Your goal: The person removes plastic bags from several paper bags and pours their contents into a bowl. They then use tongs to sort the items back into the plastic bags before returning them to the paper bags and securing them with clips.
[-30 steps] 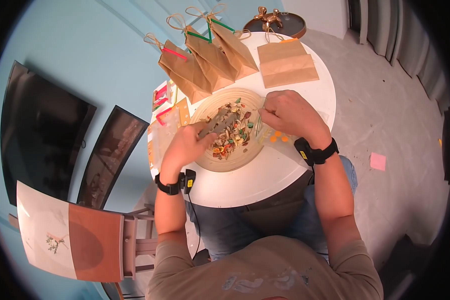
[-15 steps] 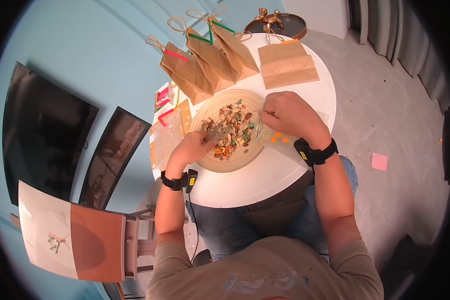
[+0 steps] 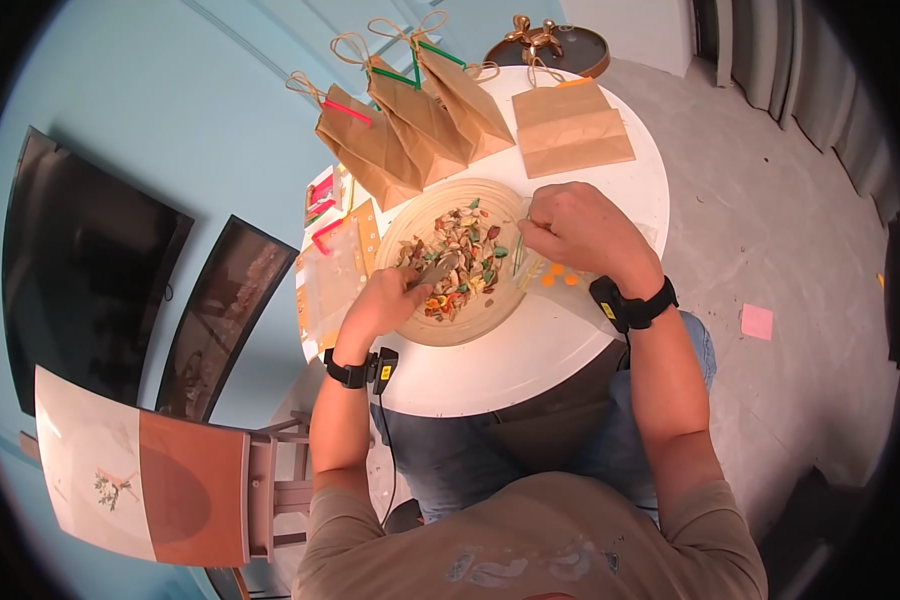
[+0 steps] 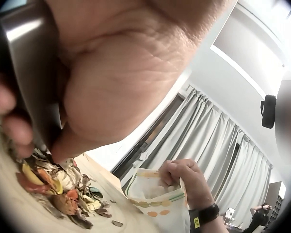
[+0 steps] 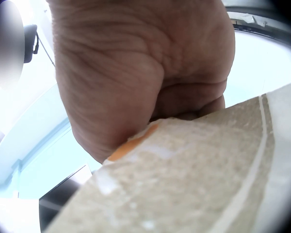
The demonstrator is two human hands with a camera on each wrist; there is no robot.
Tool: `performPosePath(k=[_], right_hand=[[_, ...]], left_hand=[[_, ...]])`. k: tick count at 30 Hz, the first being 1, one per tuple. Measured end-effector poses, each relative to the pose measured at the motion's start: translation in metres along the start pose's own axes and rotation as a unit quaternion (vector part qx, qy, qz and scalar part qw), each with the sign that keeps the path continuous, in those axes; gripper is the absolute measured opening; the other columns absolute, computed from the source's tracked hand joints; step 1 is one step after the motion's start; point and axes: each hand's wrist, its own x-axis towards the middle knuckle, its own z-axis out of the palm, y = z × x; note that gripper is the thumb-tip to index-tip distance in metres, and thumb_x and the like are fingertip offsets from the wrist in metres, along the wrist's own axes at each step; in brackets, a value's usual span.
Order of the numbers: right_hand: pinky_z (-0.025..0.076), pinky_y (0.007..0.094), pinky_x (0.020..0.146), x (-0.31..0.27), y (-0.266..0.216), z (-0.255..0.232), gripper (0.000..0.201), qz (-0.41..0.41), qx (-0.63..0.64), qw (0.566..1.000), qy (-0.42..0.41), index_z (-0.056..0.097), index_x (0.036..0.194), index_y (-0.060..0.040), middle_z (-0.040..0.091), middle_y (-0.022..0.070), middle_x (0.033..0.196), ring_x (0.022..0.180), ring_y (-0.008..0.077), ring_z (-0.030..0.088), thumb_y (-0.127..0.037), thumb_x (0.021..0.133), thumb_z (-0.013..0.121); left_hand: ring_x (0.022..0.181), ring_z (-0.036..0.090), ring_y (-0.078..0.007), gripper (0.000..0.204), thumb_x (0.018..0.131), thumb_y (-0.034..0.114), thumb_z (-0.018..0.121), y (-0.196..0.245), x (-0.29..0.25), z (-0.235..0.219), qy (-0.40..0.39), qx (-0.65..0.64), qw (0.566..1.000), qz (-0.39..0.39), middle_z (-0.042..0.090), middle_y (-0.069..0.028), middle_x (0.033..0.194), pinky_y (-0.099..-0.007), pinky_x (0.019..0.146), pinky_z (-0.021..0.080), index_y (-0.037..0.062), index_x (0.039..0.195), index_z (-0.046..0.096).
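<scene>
My left hand (image 3: 378,303) grips a grey metal tool that looks like tongs (image 3: 438,270), its tip down among colourful dried petals and leaves (image 3: 470,260) in a round, pale bowl (image 3: 472,332). Close up in the left wrist view, the fingers and thumb wrap round the shiny metal (image 4: 36,73) above the pile. At the bowl's right side, my right hand (image 3: 585,230) pinches the top edge of a translucent pouch with orange dots (image 4: 155,204). The pouch (image 5: 194,165) hangs below the curled fingers in the right wrist view; its contents cannot be made out.
Three upright brown paper bags (image 3: 410,120) stand behind the bowl, and another bag (image 3: 573,130) lies at the back right of the white table (image 3: 470,385). Left of the bowl lie a clear pouch (image 3: 332,270) with a red strip and patterned packets.
My left hand has drawn back slightly toward the bowl's lower left rim, and the tool has gone lower into the petals. My right hand and its pouch have hardly moved.
</scene>
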Motion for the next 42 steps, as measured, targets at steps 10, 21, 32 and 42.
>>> performPosePath(k=[10,21,32,42], right_hand=[[0.054,0.0518,0.072,0.0,0.0,0.001,0.033,-0.007,0.001,1.0,0.007,0.069,0.074,0.0065,0.067,0.0215,0.076,0.073,0.0427,0.067,-0.018,0.097,0.069],[0.054,0.0515,0.072,0.0,0.0,0.003,0.032,-0.009,0.007,1.0,0.007,0.069,0.074,0.0065,0.067,0.0214,0.076,0.073,0.0428,0.066,-0.018,0.096,0.07],[0.055,0.0542,0.08,0.003,-0.005,-0.001,0.034,0.028,0.009,1.0,-0.01,0.073,0.078,0.0063,0.071,0.0235,0.083,0.082,0.0437,0.07,-0.022,0.095,0.067],[0.055,0.0545,0.079,0.001,-0.001,-0.005,0.035,0.025,0.003,1.0,-0.011,0.07,0.076,0.0072,0.07,0.0236,0.082,0.08,0.0441,0.068,-0.022,0.095,0.066]], left_hand=[[0.07,0.068,-0.032,0.036,0.105,0.029,0.075,-0.001,-0.006,-0.003,-0.014,-0.028,0.999,-0.011,0.07,-0.0227,0.076,-0.0461,0.072,0.053,-0.0064,0.109,0.081],[0.065,0.058,-0.0213,0.034,0.104,0.028,0.077,0.005,-0.015,-0.02,-0.003,-0.081,0.996,-0.025,0.063,-0.0148,0.07,-0.0406,0.065,0.048,-0.0056,0.107,0.081],[0.065,0.062,-0.0171,0.034,0.103,0.029,0.079,0.074,-0.012,-0.024,-0.016,-0.129,0.987,0.096,0.066,-0.0161,0.072,-0.0391,0.065,0.05,-0.0046,0.111,0.08],[0.064,0.066,-0.0163,0.038,0.108,0.036,0.072,-0.029,0.078,-0.029,-0.025,-0.074,0.996,-0.039,0.073,-0.0061,0.077,-0.0349,0.063,0.053,-0.0001,0.103,0.082]])
